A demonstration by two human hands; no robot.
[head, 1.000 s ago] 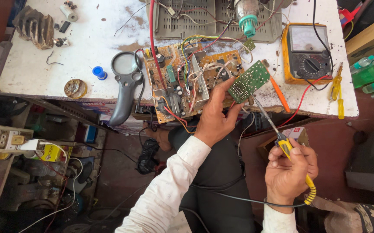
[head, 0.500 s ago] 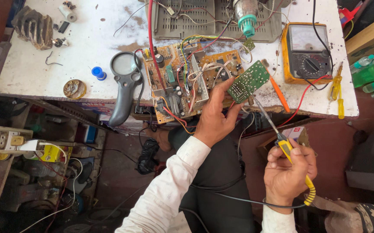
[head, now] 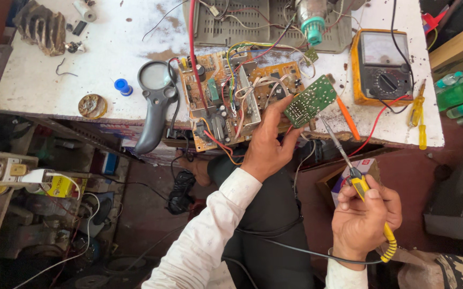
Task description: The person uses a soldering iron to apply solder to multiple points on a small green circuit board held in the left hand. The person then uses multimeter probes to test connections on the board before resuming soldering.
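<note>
1. Nothing much has moved since the earlier pictures: both hands sit in the same spots, and the small green circuit board (head: 310, 101) is tilted the same way.
2. The left hand (head: 268, 143) is closed on the small green circuit board. The fingers pinch its lower left corner and hold it up, tilted, just to the right of the big brown circuit board (head: 237, 96).
3. The right hand (head: 364, 213) is closed around the yellow handle of a soldering iron (head: 349, 166). The thin metal tip points up and comes right to the bottom edge of the green board. I cannot tell if it touches.
4. The green board looks light and stiff. It is thin, so it could crack if bent. Little parts and sharp solder points cover it, so the bare edges and corners are the best places to hold.
5. The soldering iron is likely hot at the metal end. Only the yellow handle is safe to grip. Its cord hangs from the back of the handle and curls below the right hand.
6. The big brown circuit board lies on the white bench (head: 103, 59), with many coloured wires on it.
7. Left of the brown board lies a grey magnifying glass (head: 155, 91). Right of it, past the green board, sits an orange multimeter (head: 379, 67).
8. A yellow screwdriver (head: 417, 115) lies further right of the brown board, near the bench edge.
</note>
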